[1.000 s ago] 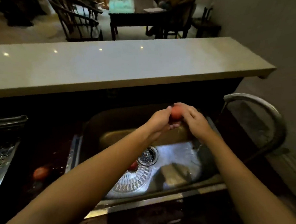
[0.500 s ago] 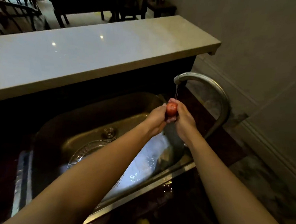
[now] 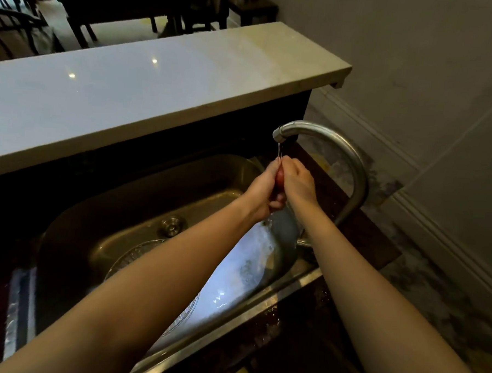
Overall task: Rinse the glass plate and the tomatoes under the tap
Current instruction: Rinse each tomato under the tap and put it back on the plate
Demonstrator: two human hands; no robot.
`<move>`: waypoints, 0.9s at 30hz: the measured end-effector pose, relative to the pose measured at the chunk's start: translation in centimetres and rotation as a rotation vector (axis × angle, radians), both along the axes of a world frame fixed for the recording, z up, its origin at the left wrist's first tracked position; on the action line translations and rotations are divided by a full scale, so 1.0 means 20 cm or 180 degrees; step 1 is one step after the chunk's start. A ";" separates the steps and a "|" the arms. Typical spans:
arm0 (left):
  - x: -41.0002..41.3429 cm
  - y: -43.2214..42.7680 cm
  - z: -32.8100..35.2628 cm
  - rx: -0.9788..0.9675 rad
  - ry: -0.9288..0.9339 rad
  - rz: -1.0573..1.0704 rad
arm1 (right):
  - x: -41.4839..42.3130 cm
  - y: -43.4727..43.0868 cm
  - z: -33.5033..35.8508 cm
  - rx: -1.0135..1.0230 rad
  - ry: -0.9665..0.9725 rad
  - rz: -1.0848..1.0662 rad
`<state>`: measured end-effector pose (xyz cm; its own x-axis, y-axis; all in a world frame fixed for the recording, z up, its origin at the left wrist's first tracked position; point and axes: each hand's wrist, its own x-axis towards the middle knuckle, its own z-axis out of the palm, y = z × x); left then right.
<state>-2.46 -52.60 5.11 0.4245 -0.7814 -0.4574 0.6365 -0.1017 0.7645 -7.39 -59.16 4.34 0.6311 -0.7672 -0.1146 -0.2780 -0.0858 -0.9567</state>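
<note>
Nearest, both forearms reach from the lower edge out over the sink (image 3: pixel 264 308), a steel basin set in a dark table. The plate (image 3: pixel 138 256), patterned glass, lies flat on the sink floor at the near left, largely hidden under the left forearm; only parts of its rim show. Whether it has been rinsed cannot be judged. The drain (image 3: pixel 171 225) sits just beyond it.

Further out, over the right part of the basin, the left hand (image 3: pixel 263 188) and right hand (image 3: pixel 297 182) press together around one tomato (image 3: pixel 279 177). Fingers of both hands are closed on it, and only a red sliver shows between them. The tomato is held directly under the tap (image 3: pixel 324 133) outlet; a thin stream falls onto the fingertips.

Step in hand: rinsing a tomato, judged from the grip and the running water. No other tomato is visible here.

Next move, as a judgement: turn the tomato in the stream so all sides are wetted, then set it aside and take up the plate or another tomato. The fruit is wet and smooth and may slip; a drop would land in the basin, possibly on the glass.

Beyond the sink, a pale raised counter (image 3: pixel 159 76) runs across the scene. Dark furniture (image 3: pixel 140 9) stands at the far end.
</note>
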 end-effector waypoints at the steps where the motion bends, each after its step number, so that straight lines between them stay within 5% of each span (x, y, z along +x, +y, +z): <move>1: -0.01 -0.01 0.02 -0.0072 0.0138 0.0102 | 0.01 -0.01 0.00 -0.0025 -0.0011 -0.0034; 6: 0.01 -0.07 0.08 -0.0005 0.0156 0.0432 | 0.03 0.02 -0.03 -0.0512 0.0069 0.0259; 11: -0.05 -0.09 0.10 0.0107 0.0004 0.0252 | 0.03 -0.07 0.02 0.0416 0.0014 -0.0376; 16: 0.08 -0.06 0.09 0.0177 -0.0303 0.0262 | 0.02 0.01 0.03 0.0104 -0.0062 0.0552; 21: -0.05 -0.10 0.11 0.0248 -0.0240 -0.0043 | 0.01 -0.09 0.05 0.0583 0.0001 -0.0572; 27: 0.07 -0.08 0.13 0.0346 -0.0315 0.0200 | 0.02 -0.01 0.08 0.0043 0.0066 0.0350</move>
<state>-1.04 -54.22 7.68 0.5182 -0.7000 -0.4914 0.5663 -0.1497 0.8105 -6.91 -59.38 5.98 0.7088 -0.6917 -0.1384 -0.2874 -0.1040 -0.9521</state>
